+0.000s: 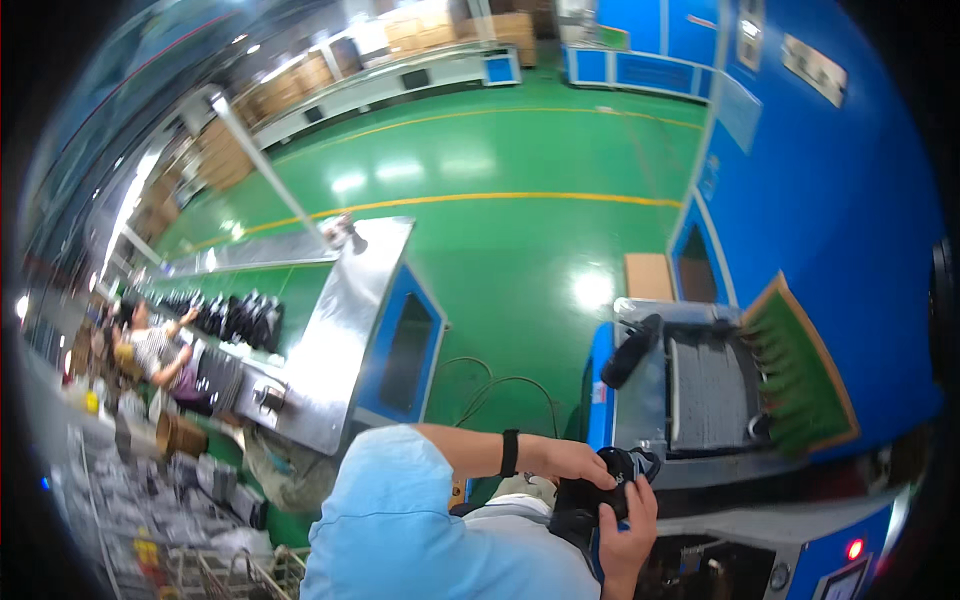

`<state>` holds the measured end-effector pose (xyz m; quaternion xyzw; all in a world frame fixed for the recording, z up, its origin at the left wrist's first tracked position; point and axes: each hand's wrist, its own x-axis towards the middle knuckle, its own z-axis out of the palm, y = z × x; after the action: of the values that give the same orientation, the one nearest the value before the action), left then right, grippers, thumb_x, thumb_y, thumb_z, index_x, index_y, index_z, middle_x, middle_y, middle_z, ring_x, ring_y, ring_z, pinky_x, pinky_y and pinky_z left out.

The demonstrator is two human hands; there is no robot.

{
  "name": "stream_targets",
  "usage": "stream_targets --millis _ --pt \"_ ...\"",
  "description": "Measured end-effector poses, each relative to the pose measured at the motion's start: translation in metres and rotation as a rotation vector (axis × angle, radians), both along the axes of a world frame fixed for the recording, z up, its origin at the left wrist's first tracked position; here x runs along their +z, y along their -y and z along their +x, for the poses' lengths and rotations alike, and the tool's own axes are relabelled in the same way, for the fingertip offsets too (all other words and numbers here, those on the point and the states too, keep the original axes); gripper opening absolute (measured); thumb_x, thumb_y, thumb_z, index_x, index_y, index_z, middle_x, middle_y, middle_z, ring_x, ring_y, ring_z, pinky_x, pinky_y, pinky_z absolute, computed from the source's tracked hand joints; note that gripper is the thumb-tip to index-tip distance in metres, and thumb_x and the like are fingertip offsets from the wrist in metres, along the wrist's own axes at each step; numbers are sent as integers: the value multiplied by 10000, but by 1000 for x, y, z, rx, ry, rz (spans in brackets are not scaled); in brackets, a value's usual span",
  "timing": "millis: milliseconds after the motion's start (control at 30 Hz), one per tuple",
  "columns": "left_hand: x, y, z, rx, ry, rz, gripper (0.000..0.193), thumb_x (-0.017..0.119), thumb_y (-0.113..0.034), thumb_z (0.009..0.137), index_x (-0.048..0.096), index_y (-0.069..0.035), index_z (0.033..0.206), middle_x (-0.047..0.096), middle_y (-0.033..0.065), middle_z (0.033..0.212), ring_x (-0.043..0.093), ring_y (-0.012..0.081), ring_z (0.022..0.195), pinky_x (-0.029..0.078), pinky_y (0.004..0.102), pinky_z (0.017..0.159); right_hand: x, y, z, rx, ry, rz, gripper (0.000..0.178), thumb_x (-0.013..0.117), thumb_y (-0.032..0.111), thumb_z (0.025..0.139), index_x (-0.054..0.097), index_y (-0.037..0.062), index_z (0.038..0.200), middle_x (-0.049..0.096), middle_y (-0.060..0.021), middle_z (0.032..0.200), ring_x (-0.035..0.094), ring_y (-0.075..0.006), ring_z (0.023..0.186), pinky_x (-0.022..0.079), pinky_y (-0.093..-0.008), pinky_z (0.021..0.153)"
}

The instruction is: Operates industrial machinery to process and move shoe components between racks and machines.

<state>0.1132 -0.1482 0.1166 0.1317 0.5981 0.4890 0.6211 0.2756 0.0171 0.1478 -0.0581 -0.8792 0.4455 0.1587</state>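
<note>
Beside the machine's near edge, both hands hold a soft black shoe point(618, 470) with a greyish opening on its right side. My left hand point(580, 464), with a black band on its wrist, reaches over from the left and presses its fingers on the shoe's top. Gripping from below and the right is my right hand point(630, 525), its thumb and fingers against the near side. Part of the shoe is covered by the fingers. Another dark shoe point(632, 352) lies tilted on the machine's metal ledge, apart from both hands.
Right of the ledge are a grey ribbed machine bed point(708, 390) and a green panel with a brown edge point(810, 375). A tall blue machine point(830, 190) rises behind. Leftward stands a metal-topped table point(350, 320); a co-worker point(155, 350) is beyond it. A red light point(855, 549) glows lower right.
</note>
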Motion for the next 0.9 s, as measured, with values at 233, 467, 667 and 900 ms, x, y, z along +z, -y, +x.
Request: stream_targets --millis 233,467,667,900 --pt "14 152 13 227 -688 -314 559 662 -531 893 736 -32 1134 726 200 1129 673 334 1079 504 409 938 -40 -43 49 -149 378 -258 340 655 112 971 654 -91 1243 684 -235 1251 665 -288 1128 524 -348 955" --pt "23 394 -7 544 -1096 -889 464 704 -499 789 773 -92 1000 749 163 910 727 319 849 568 409 786 -52 -67 89 -248 540 -112 384 650 265 984 693 -40 1214 720 -223 1187 674 -346 1095 501 -387 965" --pt "57 562 -51 1081 -1022 -2272 283 624 -257 871 729 -61 1045 722 128 1064 687 353 1031 545 454 884 -45 -68 79 -254 456 -69 383 639 284 996 695 -9 1236 717 -212 1193 669 -358 1105 505 -396 964" --pt "-83 432 -155 847 -1312 -1206 298 602 -238 914 707 6 1050 712 244 1028 671 436 975 527 492 885 6 -105 54 -578 45 181 241 619 6 917 684 -85 1131 710 -229 1125 680 -383 1045 522 -417 945"
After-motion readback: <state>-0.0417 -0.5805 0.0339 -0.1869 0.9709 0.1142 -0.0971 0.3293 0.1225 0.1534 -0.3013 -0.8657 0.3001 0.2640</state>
